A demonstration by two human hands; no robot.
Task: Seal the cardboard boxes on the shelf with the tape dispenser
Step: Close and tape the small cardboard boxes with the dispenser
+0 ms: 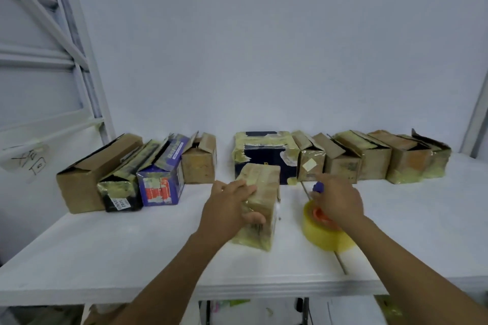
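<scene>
Gripping the box (264,182) out front on the shelf (132,245), the left hand (229,208) has fingers curled over the top and thumb on the near face. The right hand (336,199) is wrapped round the dispenser (324,237), just beside the box, its roll resting on the shelf. Best play, I'd say: pin the box hard, start the tape past the far edge, and draw it straight along the seam. Open boxes (343,161) line the wall.

The right hand (336,199) covers most of the tape dispenser (324,235), hiding its handle and the fingers' grip. The left hand (227,208) hides part of the taped box (264,185). Both forearms (163,280) run off the bottom edge. Print on the back boxes (163,179) is too small to read.
</scene>
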